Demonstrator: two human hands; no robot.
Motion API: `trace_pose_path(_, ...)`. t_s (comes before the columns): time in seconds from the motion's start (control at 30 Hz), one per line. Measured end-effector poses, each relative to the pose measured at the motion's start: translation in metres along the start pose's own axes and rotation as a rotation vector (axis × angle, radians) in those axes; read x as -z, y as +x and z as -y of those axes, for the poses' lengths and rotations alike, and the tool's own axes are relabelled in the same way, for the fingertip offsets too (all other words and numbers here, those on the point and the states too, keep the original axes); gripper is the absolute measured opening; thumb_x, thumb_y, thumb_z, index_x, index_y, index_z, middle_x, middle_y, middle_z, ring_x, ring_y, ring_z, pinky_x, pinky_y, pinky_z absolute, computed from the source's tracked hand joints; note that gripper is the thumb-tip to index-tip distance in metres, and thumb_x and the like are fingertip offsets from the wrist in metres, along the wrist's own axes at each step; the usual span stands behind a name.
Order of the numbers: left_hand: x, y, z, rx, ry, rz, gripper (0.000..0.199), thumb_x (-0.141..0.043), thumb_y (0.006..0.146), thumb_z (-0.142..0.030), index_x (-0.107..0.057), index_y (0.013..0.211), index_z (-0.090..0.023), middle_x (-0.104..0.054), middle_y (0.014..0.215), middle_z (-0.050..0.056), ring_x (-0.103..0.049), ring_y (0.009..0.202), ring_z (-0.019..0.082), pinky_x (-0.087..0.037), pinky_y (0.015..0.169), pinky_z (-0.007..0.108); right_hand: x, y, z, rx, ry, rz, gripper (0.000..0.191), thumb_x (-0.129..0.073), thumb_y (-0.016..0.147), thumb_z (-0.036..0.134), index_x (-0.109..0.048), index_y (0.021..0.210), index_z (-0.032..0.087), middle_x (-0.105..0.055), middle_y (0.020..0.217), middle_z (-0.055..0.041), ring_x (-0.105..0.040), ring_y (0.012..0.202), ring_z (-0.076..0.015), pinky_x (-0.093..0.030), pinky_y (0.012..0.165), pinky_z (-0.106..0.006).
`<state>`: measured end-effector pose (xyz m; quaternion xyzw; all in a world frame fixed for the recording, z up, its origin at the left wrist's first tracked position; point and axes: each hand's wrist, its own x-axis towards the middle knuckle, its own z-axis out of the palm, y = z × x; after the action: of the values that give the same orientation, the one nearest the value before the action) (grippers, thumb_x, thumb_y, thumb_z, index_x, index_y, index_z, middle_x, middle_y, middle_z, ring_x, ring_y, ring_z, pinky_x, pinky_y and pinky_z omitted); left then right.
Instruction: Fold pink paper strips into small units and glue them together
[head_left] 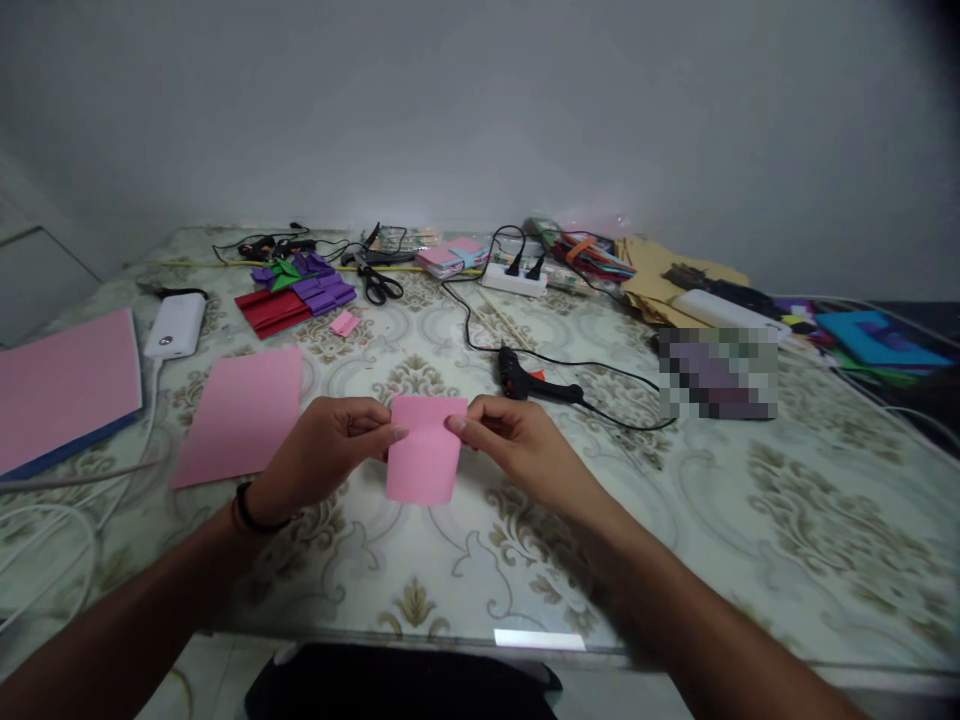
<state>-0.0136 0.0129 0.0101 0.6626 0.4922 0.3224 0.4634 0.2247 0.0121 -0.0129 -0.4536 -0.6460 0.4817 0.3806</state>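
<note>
A small piece of pink paper (424, 460) is held up above the patterned tabletop, its lower part bowed. My left hand (330, 448) pinches its left edge between thumb and fingers. On the opposite edge, my right hand (517, 445) grips it the same way, thumb in front. The fingers behind the paper are hidden. To the left of my left hand lies a larger pink sheet (244, 415). A black glue gun (532, 380) rests on the table just beyond my right hand, its cord trailing right.
Black scissors (382, 285), a white power strip (514, 279) and folded purple and red paper (274, 312) lie toward the wall. A white power bank (176, 325) and a stack of pink sheets (71, 385) are at left. Brown paper (667, 270) and a blurred-out object (716, 372) are at right.
</note>
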Motion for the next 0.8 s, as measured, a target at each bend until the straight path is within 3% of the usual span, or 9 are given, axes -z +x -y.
trace_pose_path(0.17, -0.0003, 0.0004, -0.0005, 0.034, -0.044, 0.020, 0.021, -0.076, 0.084, -0.035, -0.075, 0.074, -0.017, -0.076, 0.070, 0.000, -0.074, 0.068, 0.015, -0.058, 0.063, 0.020, 0.0008, -0.0008, -0.0016, 0.019, -0.027, -0.012, 0.044, -0.067, 0.092, 0.055, -0.055, 0.068, 0.019, -0.046, 0.066, 0.0033, -0.039, 0.064, -0.0133, -0.029, 0.059, -0.028)
trace_pose_path(0.37, 0.0008, 0.0017, -0.0006, 0.050, -0.077, 0.021, 0.020, -0.077, 0.083, -0.033, -0.075, 0.073, -0.016, -0.077, 0.069, 0.000, -0.074, 0.068, 0.015, -0.058, 0.063, 0.020, 0.0003, -0.0007, -0.0003, -0.011, -0.038, 0.114, 0.047, -0.064, 0.093, 0.057, -0.055, 0.066, 0.019, -0.042, 0.066, 0.0033, -0.035, 0.064, -0.0133, -0.027, 0.059, -0.028)
trace_pose_path(0.8, 0.0019, 0.0026, 0.0025, 0.071, -0.108, 0.009, 0.016, -0.079, 0.080, -0.031, -0.075, 0.072, -0.018, -0.078, 0.070, -0.001, -0.074, 0.068, 0.015, -0.058, 0.063, 0.020, 0.0006, -0.0011, -0.0005, -0.040, -0.125, 0.130, 0.050, -0.061, 0.094, 0.054, -0.046, 0.062, 0.019, -0.034, 0.064, 0.0046, -0.029, 0.062, -0.0120, -0.022, 0.057, -0.029)
